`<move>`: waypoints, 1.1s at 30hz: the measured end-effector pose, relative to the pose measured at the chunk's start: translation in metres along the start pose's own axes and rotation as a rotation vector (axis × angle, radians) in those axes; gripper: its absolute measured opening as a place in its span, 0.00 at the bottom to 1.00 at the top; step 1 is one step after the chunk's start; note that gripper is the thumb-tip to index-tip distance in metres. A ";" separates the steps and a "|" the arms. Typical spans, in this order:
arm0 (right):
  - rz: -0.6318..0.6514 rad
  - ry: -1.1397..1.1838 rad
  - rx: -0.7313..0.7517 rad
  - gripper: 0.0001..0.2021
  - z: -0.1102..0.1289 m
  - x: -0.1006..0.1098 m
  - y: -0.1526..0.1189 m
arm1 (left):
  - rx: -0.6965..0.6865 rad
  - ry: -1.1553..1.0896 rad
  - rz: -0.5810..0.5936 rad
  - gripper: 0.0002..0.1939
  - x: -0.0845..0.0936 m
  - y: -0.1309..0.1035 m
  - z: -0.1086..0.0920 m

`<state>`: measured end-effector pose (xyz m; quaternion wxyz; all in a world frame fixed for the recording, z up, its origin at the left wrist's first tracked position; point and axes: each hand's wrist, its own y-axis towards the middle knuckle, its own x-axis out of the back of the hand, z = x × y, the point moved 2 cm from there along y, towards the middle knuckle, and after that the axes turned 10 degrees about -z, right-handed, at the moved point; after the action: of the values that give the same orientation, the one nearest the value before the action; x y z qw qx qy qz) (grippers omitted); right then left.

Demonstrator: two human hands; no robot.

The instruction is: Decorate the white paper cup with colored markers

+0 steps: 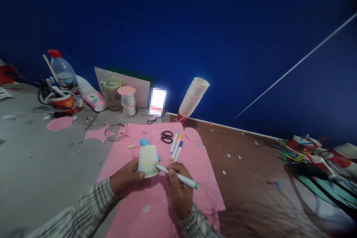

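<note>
My left hand (128, 177) grips a white paper cup (147, 158) that is upside down, its wide rim at the bottom. Green grass-like strokes run along the cup's lower edge, with faint yellow marks above. In my right hand (180, 189) is a green marker (182, 179), uncapped, its tip at the cup's right side. Both hands are over sheets of pink paper (156, 208). Beyond the cup lie several capped markers (176, 148), black-handled scissors (166, 137) and a blue object (144, 142) partly hidden by the cup.
A leaning stack of paper cups (193, 96) stands against the blue wall. At the left are a plastic bottle (64, 72), a glass jar (112, 95), a decorated cup piece (128, 101) and a lit screen (157, 101). Craft scraps and cups (304, 145) crowd the right.
</note>
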<state>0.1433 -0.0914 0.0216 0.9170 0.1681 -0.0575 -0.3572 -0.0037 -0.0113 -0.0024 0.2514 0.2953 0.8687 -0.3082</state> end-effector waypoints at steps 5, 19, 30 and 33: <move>0.001 -0.015 0.027 0.08 -0.001 0.001 0.000 | -0.005 -0.019 0.008 0.27 0.003 0.002 0.002; 0.023 -0.017 0.005 0.07 -0.003 0.000 -0.003 | -0.012 -0.016 0.014 0.25 -0.002 0.000 -0.001; -0.009 0.037 -0.080 0.08 -0.001 0.001 0.001 | 0.016 0.003 -0.001 0.29 0.004 0.002 0.003; -0.058 0.132 -0.199 0.08 -0.008 0.003 0.002 | 0.032 0.000 0.002 0.30 0.003 0.002 0.003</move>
<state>0.1486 -0.0903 0.0143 0.9203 0.1011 0.0437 -0.3755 -0.0043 -0.0106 -0.0070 0.2469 0.3003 0.8633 -0.3218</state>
